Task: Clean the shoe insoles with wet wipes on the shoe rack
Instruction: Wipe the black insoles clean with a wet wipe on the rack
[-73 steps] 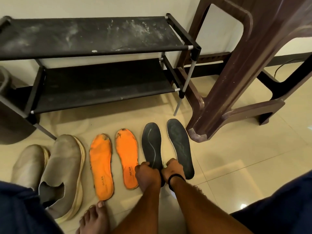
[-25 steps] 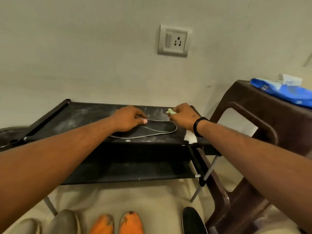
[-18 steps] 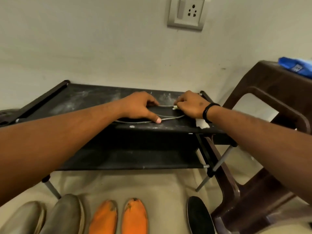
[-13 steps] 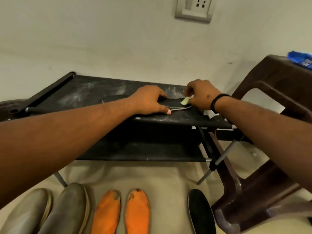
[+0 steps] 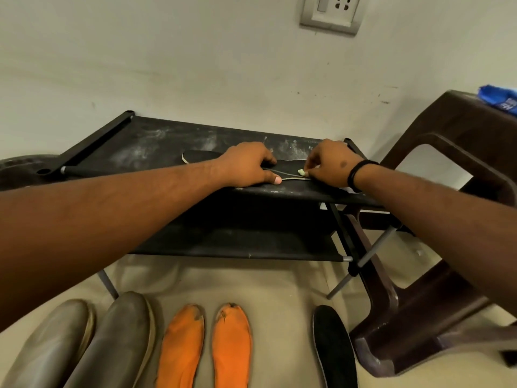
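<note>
**First black insole under the wipe, three more waiting**

The right hand [image 5: 331, 165] pinches a small wadded wet wipe [image 5: 302, 172] against the black insole [image 5: 201, 156], fingers curled round it. The left hand [image 5: 247, 168] lies over the insole's middle, fingers bent and thumb flat, pinning it down. The insole lies along the front edge of the shoe rack [image 5: 145, 144], toward its right corner. On the floor below wait two orange insoles [image 5: 207, 345] and a second black insole [image 5: 333, 348]. By my reckoning, cleaning has barely begun.

Brown stool [image 5: 436, 331], wall socket [image 5: 331, 12], shoes [image 5: 84, 345]
</note>
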Demonstrator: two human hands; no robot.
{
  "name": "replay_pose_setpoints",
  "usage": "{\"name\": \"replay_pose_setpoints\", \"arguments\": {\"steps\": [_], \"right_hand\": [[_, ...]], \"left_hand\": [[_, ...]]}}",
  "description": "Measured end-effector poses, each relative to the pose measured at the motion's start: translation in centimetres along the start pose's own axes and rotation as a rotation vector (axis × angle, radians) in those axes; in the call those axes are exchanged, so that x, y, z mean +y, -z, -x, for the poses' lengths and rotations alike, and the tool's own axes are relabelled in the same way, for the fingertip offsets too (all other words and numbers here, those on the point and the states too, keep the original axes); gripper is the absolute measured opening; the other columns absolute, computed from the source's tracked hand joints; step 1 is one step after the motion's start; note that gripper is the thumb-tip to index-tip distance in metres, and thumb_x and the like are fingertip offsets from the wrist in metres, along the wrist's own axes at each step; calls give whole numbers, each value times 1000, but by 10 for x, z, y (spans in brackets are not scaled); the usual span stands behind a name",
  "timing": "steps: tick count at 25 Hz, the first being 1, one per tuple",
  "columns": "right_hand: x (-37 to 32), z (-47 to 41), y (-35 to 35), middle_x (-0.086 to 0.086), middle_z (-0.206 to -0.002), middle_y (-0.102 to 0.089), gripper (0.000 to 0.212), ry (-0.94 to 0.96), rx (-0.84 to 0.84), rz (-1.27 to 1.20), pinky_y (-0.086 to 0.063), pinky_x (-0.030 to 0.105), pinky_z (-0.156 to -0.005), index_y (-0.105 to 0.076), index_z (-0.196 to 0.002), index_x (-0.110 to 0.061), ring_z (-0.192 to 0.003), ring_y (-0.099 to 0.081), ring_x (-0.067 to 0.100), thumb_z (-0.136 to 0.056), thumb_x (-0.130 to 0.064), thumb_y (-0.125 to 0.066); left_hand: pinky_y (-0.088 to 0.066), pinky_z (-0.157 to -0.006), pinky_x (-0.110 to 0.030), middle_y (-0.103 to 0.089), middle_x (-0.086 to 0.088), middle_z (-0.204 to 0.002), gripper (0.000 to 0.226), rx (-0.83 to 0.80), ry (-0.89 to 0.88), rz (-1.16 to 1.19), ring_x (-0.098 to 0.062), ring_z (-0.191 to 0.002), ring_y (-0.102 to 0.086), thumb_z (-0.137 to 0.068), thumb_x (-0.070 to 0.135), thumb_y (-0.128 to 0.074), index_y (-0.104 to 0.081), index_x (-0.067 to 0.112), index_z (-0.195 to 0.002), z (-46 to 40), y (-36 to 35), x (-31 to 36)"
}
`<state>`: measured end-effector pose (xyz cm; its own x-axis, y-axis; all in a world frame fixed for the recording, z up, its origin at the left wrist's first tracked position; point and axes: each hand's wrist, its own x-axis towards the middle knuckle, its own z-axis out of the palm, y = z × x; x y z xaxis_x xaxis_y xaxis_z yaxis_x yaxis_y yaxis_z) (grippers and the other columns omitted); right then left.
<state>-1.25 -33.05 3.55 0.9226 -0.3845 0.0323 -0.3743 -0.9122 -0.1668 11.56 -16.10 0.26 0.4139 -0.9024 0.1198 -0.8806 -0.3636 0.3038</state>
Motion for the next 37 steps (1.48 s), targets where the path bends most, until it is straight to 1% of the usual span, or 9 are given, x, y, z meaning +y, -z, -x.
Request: {"name": "replay_pose_setpoints", "arguments": {"steps": [4, 9, 14, 18, 20, 26, 32, 35, 37], "right_hand": [[0, -2, -3, 7, -84, -71, 11, -110, 69, 78, -58, 37, -78, -72, -80, -13, -78, -66, 24, -86, -21, -68], [-29, 4, -10, -3, -83, -65, 9, 36, 53, -88, -51, 29, -82, -74, -84, -18, -83, -61, 14, -86, -12, -67], [-13, 5, 0, 7, -101, -69, 6, -79, 30, 72, -55, 38, -86, -72, -91, -18, -93, -65, 26, -89, -17, -66], [-29, 14, -5, 1, -90, -67, 12, 63, -19, 60, -51, 31, -79, -73, -91, -19, -87, -63, 19, -91, -22, -61], [-32, 19, -5, 0, -88, -69, 16, 78, -27, 97, -55, 35, -79, -73, -90, -21, -85, -64, 19, -91, -31, -60], [-17, 13, 0, 5, -87, -69, 13, -69, 58, 184, -57, 39, -78, -71, -85, -17, -80, -64, 25, -89, -26, -63], [-25, 13, -13, -3, -83, -67, 4, -27, 85, -61, -55, 34, -79, -72, -82, -22, -83, -64, 16, -86, -23, -72], [-9, 5, -9, 6, -90, -72, 6, -159, 123, -23, -57, 39, -82, -74, -84, -16, -84, -67, 23, -87, -20, -70], [-13, 4, -12, 8, -90, -73, 8, -170, 133, -49, -58, 39, -82, -75, -84, -14, -83, -67, 23, -87, -17, -68]], "left_hand": [[-47, -103, -42, -61, -2, -134, 61, -1, -2, 11, -20, -120, -58, -87, 52, -68, -60, 17, -135, 0, -3, 1], [-51, -98, -38, -67, -1, -126, 61, 29, 13, 22, -18, -111, -63, -83, 55, -71, -65, 16, -129, 1, -3, -1], [-50, -99, -39, -68, -3, -126, 60, 27, 24, 53, -19, -112, -63, -83, 53, -72, -66, 14, -128, 3, -2, 0], [-50, -100, -39, -68, -1, -126, 60, 34, 34, 51, -18, -112, -63, -81, 54, -73, -67, 16, -127, 3, -1, 2], [-51, -99, -41, -69, -1, -124, 59, 36, 37, 49, -18, -110, -64, -81, 55, -73, -67, 16, -126, 4, -1, 2], [-51, -98, -38, -68, -3, -125, 61, 26, 37, 48, -19, -111, -64, -82, 55, -72, -66, 15, -128, 3, -1, 0], [-51, -97, -38, -68, -3, -126, 62, 24, 31, 30, -18, -110, -64, -82, 57, -71, -66, 15, -129, 2, -3, -2], [-50, -99, -37, -66, -3, -129, 62, 16, 26, 41, -19, -114, -63, -84, 55, -70, -64, 15, -131, 2, -2, -1], [-49, -99, -36, -66, -2, -129, 62, 8, 25, 36, -18, -114, -62, -84, 55, -70, -64, 15, -131, 2, -1, -2]]}}
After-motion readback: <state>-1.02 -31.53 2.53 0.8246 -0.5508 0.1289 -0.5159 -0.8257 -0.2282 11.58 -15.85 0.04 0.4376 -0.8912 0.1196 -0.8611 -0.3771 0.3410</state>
